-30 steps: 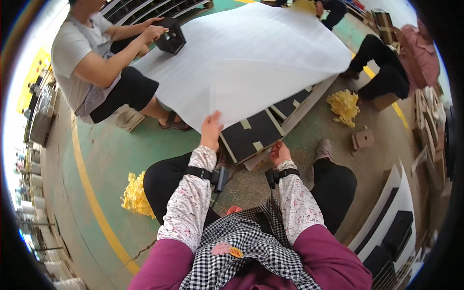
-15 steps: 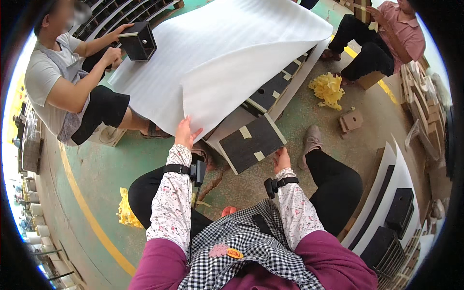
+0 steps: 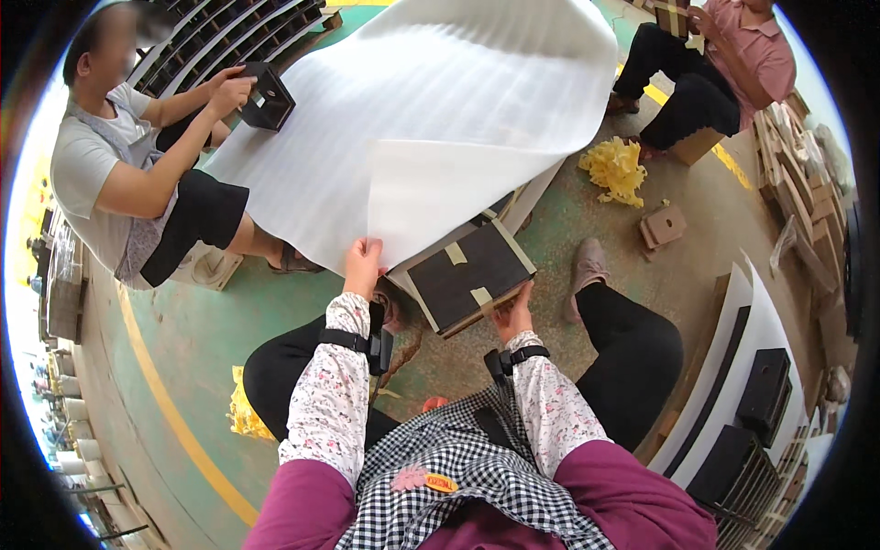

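Observation:
A black box (image 3: 467, 281) with strips of pale tape on its top sits tilted in front of me. My right hand (image 3: 514, 313) grips its near right edge, fingers partly hidden under it. My left hand (image 3: 364, 263) pinches the near edge of a large white foam sheet (image 3: 449, 101), just left of the box. The sheet's near corner is folded back on itself. It covers most of what lies beneath; only a bit of another dark taped piece shows behind the box.
At the left a seated person holds a black box (image 3: 267, 97) over the sheet. Another person sits at the far right. Crumpled yellow tape (image 3: 613, 171) and a brown block (image 3: 662, 226) lie on the floor. Black boxes (image 3: 764, 389) stand on white sheeting at the right.
The sheet has spread over the dark pieces behind the box. The box and my right hand have shifted slightly left and nearer. My left hand has moved a little right and nearer, still on the sheet.

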A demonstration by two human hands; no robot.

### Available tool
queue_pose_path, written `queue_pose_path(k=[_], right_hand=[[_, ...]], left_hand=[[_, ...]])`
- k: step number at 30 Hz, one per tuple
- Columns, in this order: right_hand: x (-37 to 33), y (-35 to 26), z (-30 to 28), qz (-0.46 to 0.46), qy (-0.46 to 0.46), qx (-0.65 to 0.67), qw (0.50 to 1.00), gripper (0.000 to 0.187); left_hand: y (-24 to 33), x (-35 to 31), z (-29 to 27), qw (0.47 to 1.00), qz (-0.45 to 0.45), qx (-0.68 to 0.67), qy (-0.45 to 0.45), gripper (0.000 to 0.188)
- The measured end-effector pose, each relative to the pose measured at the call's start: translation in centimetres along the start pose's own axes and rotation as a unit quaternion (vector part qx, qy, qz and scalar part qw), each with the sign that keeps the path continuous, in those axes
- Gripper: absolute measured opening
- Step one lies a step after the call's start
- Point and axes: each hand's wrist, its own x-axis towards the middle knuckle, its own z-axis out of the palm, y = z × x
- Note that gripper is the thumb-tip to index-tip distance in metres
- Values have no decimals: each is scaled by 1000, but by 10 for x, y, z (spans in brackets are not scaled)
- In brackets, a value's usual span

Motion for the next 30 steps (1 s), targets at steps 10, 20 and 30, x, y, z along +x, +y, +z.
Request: queue_pose_path(k=[10, 20, 30], right_hand=[[-26, -17, 17, -50, 43, -64, 996, 71], [4, 39, 18, 2, -42, -3, 999, 73], [-18, -6, 30, -226, 197, -254, 920, 62]], left_hand=[[-46, -18, 13, 967, 148, 173, -111, 29], [58, -75, 5, 993, 102, -17, -52, 23], [104, -123, -10, 990, 98, -87, -48, 29]])
